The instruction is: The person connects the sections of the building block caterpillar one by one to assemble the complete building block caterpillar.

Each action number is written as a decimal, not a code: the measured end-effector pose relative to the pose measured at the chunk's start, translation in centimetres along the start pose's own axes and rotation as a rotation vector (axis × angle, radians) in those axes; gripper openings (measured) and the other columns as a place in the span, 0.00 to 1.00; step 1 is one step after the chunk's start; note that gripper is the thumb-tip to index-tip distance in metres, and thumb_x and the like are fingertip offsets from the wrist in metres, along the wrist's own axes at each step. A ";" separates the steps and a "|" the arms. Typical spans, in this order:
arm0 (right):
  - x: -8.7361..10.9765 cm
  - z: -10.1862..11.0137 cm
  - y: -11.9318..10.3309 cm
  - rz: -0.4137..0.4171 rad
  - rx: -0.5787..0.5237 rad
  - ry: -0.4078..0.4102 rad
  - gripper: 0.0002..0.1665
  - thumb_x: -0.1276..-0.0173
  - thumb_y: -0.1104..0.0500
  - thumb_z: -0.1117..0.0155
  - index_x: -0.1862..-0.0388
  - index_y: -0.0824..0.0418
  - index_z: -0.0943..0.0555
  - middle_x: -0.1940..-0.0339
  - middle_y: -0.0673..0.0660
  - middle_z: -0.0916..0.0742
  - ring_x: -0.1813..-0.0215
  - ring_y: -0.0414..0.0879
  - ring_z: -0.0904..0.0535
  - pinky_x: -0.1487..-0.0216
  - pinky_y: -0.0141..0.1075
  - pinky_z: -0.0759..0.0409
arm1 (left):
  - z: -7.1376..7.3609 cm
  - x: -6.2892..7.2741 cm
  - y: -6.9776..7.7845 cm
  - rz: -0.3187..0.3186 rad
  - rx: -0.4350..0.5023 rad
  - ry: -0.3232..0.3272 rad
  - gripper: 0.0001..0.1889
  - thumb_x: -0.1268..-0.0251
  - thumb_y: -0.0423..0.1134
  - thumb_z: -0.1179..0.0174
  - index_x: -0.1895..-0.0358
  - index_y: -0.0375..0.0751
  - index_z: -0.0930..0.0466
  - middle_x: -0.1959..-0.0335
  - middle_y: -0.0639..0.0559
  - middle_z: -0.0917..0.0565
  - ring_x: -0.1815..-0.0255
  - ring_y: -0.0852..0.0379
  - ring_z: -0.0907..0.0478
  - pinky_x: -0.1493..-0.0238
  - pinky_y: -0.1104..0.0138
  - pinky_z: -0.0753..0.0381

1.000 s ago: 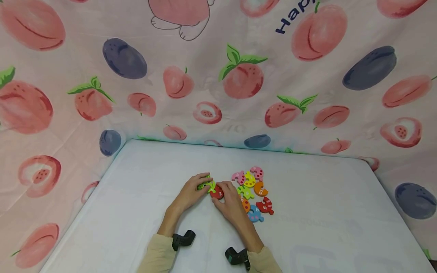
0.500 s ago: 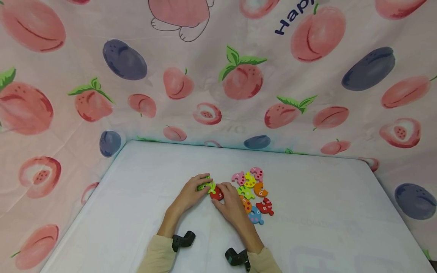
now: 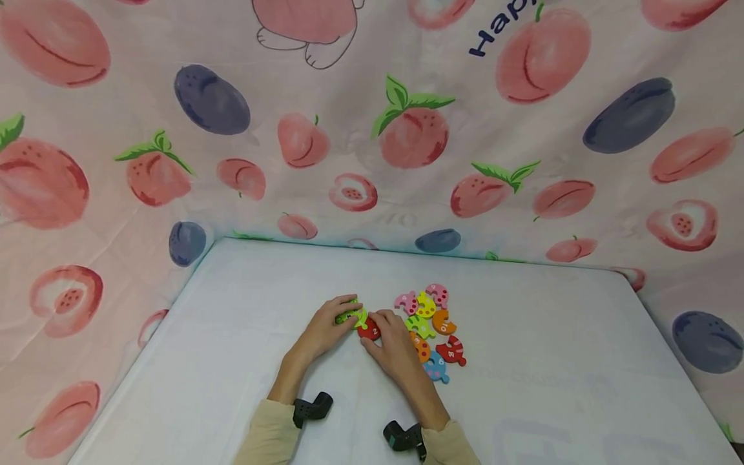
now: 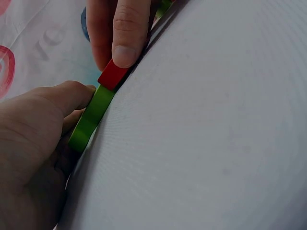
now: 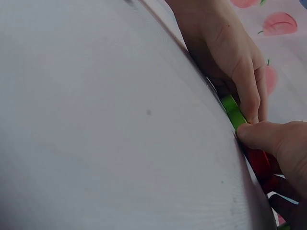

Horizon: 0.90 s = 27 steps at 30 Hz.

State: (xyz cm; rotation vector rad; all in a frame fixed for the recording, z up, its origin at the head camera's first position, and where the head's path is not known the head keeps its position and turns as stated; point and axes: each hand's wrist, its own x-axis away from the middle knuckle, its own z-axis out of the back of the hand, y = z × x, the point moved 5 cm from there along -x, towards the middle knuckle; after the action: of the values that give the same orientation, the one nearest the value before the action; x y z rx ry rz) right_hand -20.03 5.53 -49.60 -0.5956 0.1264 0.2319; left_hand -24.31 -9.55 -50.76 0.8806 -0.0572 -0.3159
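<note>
On the white table, my left hand (image 3: 321,329) holds a green puzzle piece (image 3: 347,317) by its edges, fingers over its top. The number-2 red puzzle piece (image 3: 369,329) sits right against it, and my right hand (image 3: 392,343) grips that one between thumb and fingers. In the left wrist view the green piece (image 4: 91,117) and the red piece (image 4: 113,75) meet end to end, low over the tabletop. From the right wrist, the thumb (image 5: 261,135) shows at the joint between them. My fingers hide parts of both pieces.
Right of my right hand lie several loose puzzle pieces: an orange spotted one (image 3: 421,349), a blue one (image 3: 436,367), a red number 8 (image 3: 451,351), a green one (image 3: 420,327), an orange one (image 3: 444,322), yellow (image 3: 425,306) and pink (image 3: 407,303). A fruit-print cloth (image 3: 360,142) hangs behind.
The loose orange spotted, blue and green pieces beside my right hand have shifted slightly to the right. Both hands stay in place on the joined green and red pieces.
</note>
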 end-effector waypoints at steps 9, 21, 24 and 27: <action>-0.1 0.3 0.0 0.001 0.070 -0.005 0.33 0.40 0.47 0.28 0.38 0.56 0.23 0.44 0.55 0.19 0.44 0.50 0.24 0.43 0.43 0.19 | 0.2 -0.1 0.2 -0.003 0.008 -0.003 0.17 0.33 0.42 0.39 0.42 0.48 0.19 0.32 0.52 0.26 0.27 0.47 0.34 0.28 0.46 0.36; 1.9 1.4 0.9 0.012 0.049 0.084 0.34 0.40 0.47 0.29 0.36 0.55 0.24 0.39 0.55 0.19 0.36 0.51 0.26 0.36 0.51 0.24 | 0.0 -0.1 0.2 0.003 0.003 -0.009 0.17 0.33 0.42 0.40 0.41 0.48 0.19 0.32 0.52 0.26 0.27 0.47 0.35 0.28 0.47 0.35; 3.0 2.4 1.9 -0.018 0.050 0.141 0.33 0.42 0.50 0.27 0.38 0.55 0.23 0.41 0.55 0.18 0.37 0.51 0.25 0.36 0.50 0.24 | 0.0 0.0 0.2 0.009 0.003 -0.006 0.17 0.33 0.42 0.40 0.42 0.48 0.19 0.32 0.52 0.26 0.27 0.47 0.35 0.28 0.47 0.35; 4.3 3.2 3.1 -0.046 0.067 0.181 0.31 0.44 0.52 0.26 0.40 0.56 0.21 0.42 0.55 0.18 0.38 0.51 0.25 0.37 0.51 0.23 | -0.1 0.0 0.1 0.015 0.001 -0.005 0.17 0.33 0.42 0.39 0.42 0.48 0.19 0.32 0.52 0.26 0.27 0.47 0.34 0.28 0.47 0.35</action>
State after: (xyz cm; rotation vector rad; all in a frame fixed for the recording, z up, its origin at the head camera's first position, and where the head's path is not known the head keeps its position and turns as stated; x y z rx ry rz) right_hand -16.46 10.59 -49.43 -0.5519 0.2944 0.1286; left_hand -24.25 -9.44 -50.72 0.8805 -0.0685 -0.3036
